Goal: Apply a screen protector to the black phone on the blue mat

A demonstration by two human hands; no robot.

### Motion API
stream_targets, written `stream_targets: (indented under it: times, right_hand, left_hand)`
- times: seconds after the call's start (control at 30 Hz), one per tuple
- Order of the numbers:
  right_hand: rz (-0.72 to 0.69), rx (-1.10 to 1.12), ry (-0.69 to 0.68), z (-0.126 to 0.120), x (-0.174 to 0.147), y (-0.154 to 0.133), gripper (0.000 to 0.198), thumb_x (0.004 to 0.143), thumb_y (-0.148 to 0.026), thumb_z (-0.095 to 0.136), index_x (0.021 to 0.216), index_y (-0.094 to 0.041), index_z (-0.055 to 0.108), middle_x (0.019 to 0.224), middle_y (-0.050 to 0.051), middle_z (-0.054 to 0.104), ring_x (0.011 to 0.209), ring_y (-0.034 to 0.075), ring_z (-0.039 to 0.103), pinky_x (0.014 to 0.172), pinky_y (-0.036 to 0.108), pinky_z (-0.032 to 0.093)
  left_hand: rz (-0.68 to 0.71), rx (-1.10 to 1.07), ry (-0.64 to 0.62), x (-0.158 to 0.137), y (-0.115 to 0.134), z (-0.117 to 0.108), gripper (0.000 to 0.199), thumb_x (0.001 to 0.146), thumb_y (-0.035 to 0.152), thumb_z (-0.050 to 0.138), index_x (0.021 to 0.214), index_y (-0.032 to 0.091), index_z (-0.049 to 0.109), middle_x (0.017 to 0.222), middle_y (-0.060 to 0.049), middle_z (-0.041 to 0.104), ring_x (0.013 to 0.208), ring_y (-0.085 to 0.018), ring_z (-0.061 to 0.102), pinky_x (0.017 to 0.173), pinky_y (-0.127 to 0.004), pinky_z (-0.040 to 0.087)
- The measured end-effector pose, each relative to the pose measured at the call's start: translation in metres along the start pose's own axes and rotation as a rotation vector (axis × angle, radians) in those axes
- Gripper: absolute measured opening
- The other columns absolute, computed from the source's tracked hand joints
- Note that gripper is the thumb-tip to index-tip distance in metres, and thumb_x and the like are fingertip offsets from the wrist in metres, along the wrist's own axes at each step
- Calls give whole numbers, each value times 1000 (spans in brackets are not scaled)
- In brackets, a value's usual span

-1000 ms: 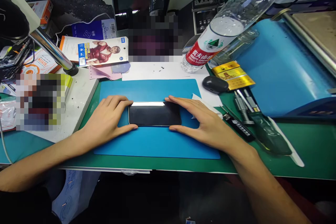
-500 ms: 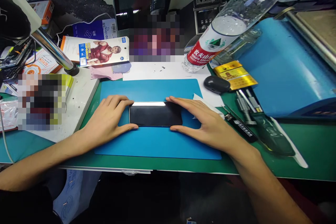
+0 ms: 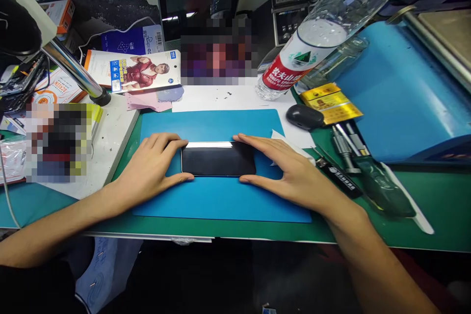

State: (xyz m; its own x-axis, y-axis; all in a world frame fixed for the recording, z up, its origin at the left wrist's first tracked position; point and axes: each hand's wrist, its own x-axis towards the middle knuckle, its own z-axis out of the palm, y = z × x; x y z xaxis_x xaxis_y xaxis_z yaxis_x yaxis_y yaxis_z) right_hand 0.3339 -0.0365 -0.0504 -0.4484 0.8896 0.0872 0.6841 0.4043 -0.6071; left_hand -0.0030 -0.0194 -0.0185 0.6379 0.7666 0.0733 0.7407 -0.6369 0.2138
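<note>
A smartphone (image 3: 218,160) with a dark screen lies sideways on a blue mat (image 3: 221,201). A bright strip of reflected light runs along its far edge. My left hand (image 3: 150,164) grips the phone's left end, thumb at the near edge and fingers at the far edge. At the other end, my right hand (image 3: 283,164) holds it the same way, its fingers along the far right corner and its thumb by the near edge. Both palms stay off the screen.
A tilted water bottle (image 3: 294,61) stands behind the mat. To the right are a black mouse-shaped object (image 3: 304,117), a yellow packet (image 3: 333,103), and several tools beside a dark green handle (image 3: 386,186). A lamp post (image 3: 79,73) rises at left near boxes.
The view has shifted very slightly. Both hands keep their places on the phone, which lies where it was.
</note>
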Motion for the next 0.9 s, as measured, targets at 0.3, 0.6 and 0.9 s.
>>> stream_targets:
  times: [0.3, 0.6, 0.9]
  right_hand:
    - [35, 25, -14, 0, -1, 0, 75, 98, -62, 68, 165, -44, 39, 165, 1, 56, 153, 34, 53, 132, 67, 35]
    - [40, 28, -16, -2, 0, 1, 77, 97, -65, 68, 165, -46, 38, 164, 0, 57, 153, 36, 53, 131, 70, 36]
    - [17, 31, 8, -2, -1, 0, 78, 97, -62, 69, 166, -47, 37, 163, -1, 58, 149, 35, 57, 128, 66, 44]
  left_hand:
    - [3, -3, 6, 0, 0, 0, 69, 99, 66, 67, 145, 16, 53, 142, -16, 62, 129, -36, 59, 104, -50, 52]
    - [7, 0, 11, 0, 0, 1, 70, 99, 66, 68, 146, 16, 53, 142, -17, 62, 129, -37, 59, 104, -51, 52]
    - [-2, -20, 14, 0, -1, 2, 71, 98, 66, 69, 146, 16, 54, 141, -17, 62, 128, -37, 59, 104, -51, 52]
